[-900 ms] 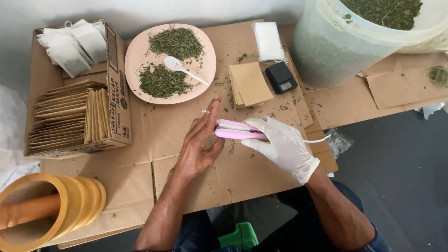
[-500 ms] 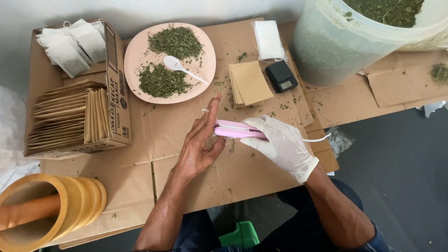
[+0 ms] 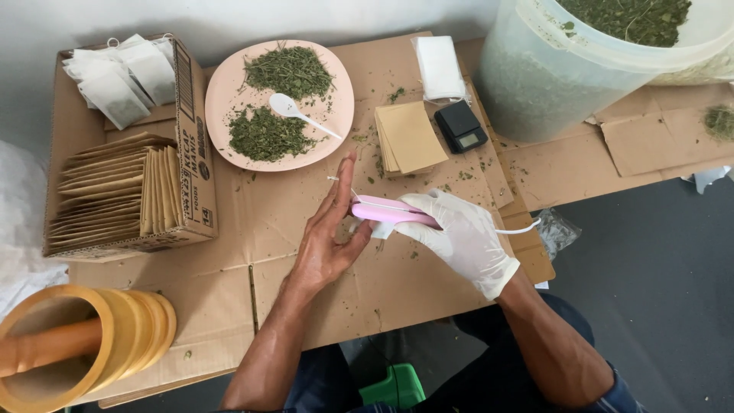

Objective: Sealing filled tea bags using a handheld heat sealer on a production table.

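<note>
Right hand (image 3: 466,241), gloved, gripped the pink heat sealer (image 3: 394,210), clamped on a small white sachet (image 3: 375,228). Left hand (image 3: 329,237), bare, fingers straight, pressed flat against the sealer's tip. Both worked mid-surface (image 3: 229,268) over bare cardboard; pink plate of dried herb (image 3: 279,103) lay beyond, front edge near the wrists.

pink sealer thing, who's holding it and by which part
The gloved right hand holds the pink sealer by its rear end, near the white cord. The bare left hand lies flat against its front end.
</note>
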